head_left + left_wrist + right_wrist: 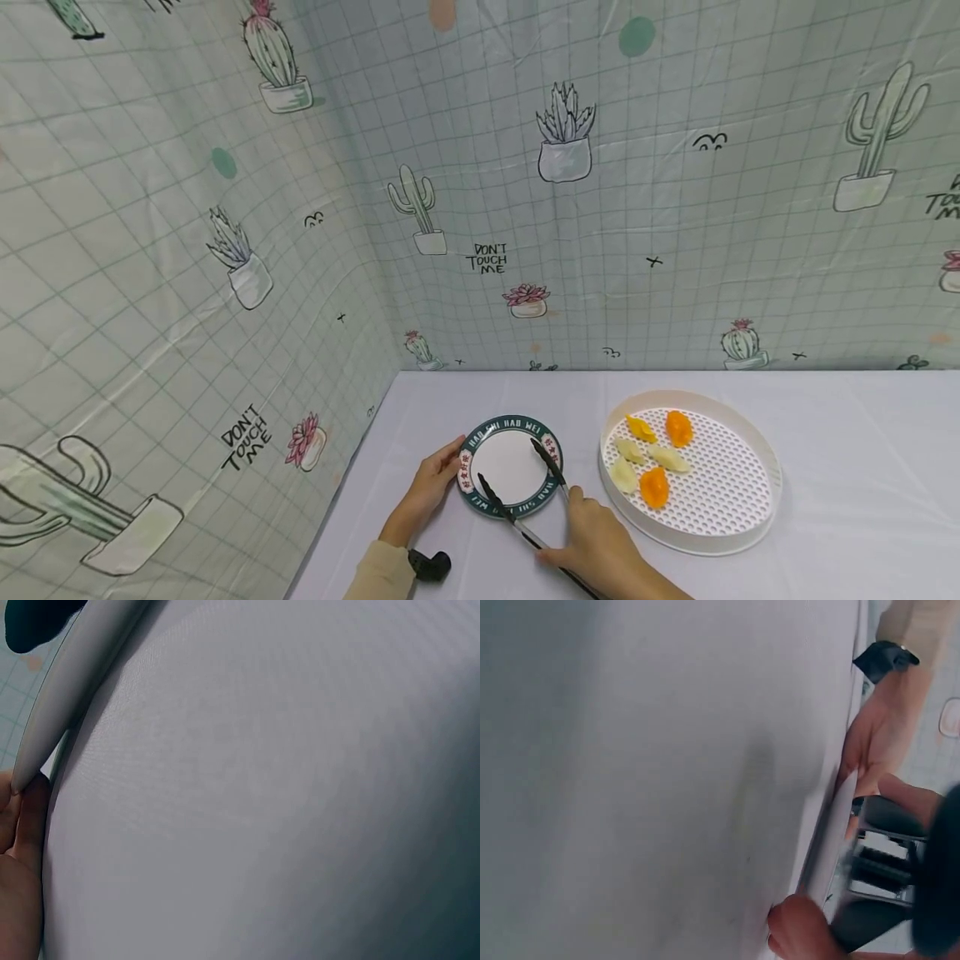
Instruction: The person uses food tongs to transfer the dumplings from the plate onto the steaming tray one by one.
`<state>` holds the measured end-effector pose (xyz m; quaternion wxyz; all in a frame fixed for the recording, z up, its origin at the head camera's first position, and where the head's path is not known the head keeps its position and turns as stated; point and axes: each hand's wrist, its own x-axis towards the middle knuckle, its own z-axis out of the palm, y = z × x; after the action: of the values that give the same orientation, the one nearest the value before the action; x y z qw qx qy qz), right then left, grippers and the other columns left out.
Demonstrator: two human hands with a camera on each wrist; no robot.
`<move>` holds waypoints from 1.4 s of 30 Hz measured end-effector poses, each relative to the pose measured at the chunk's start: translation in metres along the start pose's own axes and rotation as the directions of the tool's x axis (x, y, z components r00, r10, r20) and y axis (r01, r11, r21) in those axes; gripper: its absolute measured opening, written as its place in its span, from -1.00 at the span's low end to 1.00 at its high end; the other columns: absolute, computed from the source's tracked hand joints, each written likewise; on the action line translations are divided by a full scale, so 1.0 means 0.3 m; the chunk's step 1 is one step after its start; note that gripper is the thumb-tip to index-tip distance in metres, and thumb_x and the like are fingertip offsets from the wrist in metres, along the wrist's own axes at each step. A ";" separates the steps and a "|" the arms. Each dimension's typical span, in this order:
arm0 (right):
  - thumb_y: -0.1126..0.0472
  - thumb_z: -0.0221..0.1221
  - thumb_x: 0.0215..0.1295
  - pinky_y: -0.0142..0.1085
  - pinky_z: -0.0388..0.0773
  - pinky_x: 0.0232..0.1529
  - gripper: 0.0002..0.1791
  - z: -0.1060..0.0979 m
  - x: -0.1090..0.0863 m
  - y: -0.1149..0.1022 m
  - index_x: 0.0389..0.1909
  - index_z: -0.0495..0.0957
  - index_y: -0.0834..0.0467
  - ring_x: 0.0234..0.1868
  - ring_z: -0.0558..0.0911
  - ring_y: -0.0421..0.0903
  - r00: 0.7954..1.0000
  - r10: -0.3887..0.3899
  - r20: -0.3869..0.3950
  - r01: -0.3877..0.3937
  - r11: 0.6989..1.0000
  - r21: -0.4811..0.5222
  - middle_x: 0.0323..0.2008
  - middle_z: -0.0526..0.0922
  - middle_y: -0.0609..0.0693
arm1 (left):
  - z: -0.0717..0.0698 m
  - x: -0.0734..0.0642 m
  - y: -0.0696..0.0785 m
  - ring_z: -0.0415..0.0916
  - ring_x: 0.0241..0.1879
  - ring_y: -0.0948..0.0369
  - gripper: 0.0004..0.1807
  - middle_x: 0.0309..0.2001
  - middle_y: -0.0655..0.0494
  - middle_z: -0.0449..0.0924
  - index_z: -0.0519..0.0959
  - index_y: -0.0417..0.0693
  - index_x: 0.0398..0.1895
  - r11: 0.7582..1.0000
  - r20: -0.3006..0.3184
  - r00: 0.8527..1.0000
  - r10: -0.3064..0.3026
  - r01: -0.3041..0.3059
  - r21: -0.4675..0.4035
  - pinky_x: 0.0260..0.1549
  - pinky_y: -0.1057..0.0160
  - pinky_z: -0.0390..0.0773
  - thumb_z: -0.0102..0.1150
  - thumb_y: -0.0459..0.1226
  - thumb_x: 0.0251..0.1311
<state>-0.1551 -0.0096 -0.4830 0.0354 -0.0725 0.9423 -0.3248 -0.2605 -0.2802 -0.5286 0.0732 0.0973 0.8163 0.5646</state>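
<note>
My left hand holds the left rim of a round plate with a white middle and a green, lettered border. In the left wrist view, its fingers meet the plate's edge. My right hand grips metal tongs with black tips, their arms spread apart. Both tips overlap the plate in the head view, with nothing between them. Close up in the right wrist view, the tongs appear beside the thumb and fingers.
Right of the plate stands a round white perforated tray with a raised rim. It holds orange pieces, a yellow piece and several pale, dumpling-like pieces. A cactus-print cloth hangs behind and left of the white table.
</note>
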 end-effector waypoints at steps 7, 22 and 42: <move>-0.12 0.64 -0.35 -0.04 0.64 -0.48 0.06 0.011 -0.002 -0.001 -0.01 0.40 0.58 -0.49 0.58 0.02 1.000 0.014 0.000 -0.014 0.999 -0.041 -0.42 0.59 0.31 | 0.000 0.002 -0.006 0.06 0.46 -0.18 -0.51 0.44 -0.29 0.20 0.24 -0.37 0.44 1.000 -0.002 1.000 0.011 -0.011 0.017 0.41 -0.09 0.12 -0.11 -0.38 0.52; -0.23 0.52 -0.17 0.05 0.66 -0.38 0.04 0.007 -0.008 -0.015 0.00 0.38 0.58 -0.40 0.65 0.18 1.000 -0.003 -0.025 0.001 0.996 -0.085 -0.36 0.61 0.37 | 0.000 -0.005 0.000 0.05 0.47 -0.18 -0.51 0.45 -0.29 0.18 0.23 -0.40 0.44 1.000 0.002 1.000 0.013 -0.013 0.008 0.40 -0.07 0.12 -0.11 -0.39 0.52; -0.01 0.26 0.36 -0.39 0.62 -0.35 -0.51 -0.311 -0.058 0.153 0.05 0.57 0.34 -0.37 0.60 -0.26 0.977 -0.212 -0.025 0.209 0.924 0.321 -0.36 0.65 -0.12 | -0.020 -0.001 0.014 0.02 0.49 -0.13 -0.50 0.45 -0.22 0.21 0.24 -0.37 0.44 0.998 0.018 1.000 -0.019 0.020 -0.055 0.45 -0.06 0.03 -0.08 -0.37 0.51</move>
<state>-0.1538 0.0855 -0.4377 0.0165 -0.1680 0.8634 -0.4755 -0.2612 -0.2843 -0.5225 0.0884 0.0923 0.8006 0.5854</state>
